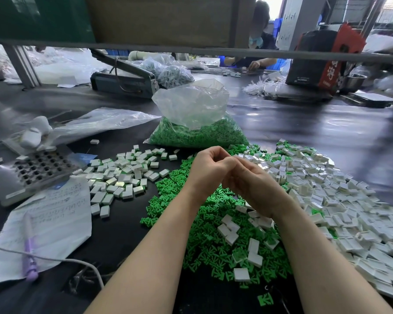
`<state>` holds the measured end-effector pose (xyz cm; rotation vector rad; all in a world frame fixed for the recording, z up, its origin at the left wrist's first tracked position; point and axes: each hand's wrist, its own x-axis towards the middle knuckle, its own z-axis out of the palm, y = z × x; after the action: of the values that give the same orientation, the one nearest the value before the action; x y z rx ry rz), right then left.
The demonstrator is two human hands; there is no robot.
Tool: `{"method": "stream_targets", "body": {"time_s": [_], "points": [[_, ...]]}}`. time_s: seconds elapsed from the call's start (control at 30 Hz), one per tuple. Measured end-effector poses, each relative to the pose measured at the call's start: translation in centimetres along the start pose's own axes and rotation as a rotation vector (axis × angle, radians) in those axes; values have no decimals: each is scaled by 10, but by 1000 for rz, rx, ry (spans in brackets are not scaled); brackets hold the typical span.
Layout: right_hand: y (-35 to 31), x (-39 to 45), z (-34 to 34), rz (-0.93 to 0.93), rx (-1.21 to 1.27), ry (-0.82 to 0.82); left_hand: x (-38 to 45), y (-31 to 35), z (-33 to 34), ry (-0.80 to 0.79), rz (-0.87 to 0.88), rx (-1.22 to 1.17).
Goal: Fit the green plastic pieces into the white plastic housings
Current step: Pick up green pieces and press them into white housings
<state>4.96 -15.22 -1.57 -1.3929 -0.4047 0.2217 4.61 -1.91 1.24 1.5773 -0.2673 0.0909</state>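
The green plastic pieces (204,232) are heaped loose at the centre of the black table (304,137), spreading toward 6 o'clock, with a few white housings dropped on top. The empty white plastic housings (340,200) are piled thickly from 3 to 5 o'clock.

Above the green heap, the left hand (210,171) and the right hand (250,184) are brought together, fingers curled inward and touching. What is held between them is hidden, so whether a piece is being pressed into a housing cannot be told.

At 9 to 10 o'clock a smaller scatter of closed white blocks (120,177) is laid out; these are judged to be finished assemblies, a hint of green showing at some edges. Set against the two large piles, only a minor share of the work appears done.

At 12 o'clock a clear plastic bag (191,105) stands open, filled in its lower half with more green pieces. Another clear bag (100,123) lies flattened at 10 o'clock, apparently empty. Farther out, at 9 o'clock, a metal block with rows of holes (41,168) is seen, its holes seemingly unfilled, and at 8 o'clock a handwritten sheet (55,214) with a purple pen (30,254) on it.
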Motion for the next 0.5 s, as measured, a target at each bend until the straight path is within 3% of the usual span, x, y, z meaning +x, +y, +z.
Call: {"method": "stream_targets", "body": {"time_s": [0.5], "points": [[3,1,2,-5,1,44,5,-9,2,59,6,43]]}}
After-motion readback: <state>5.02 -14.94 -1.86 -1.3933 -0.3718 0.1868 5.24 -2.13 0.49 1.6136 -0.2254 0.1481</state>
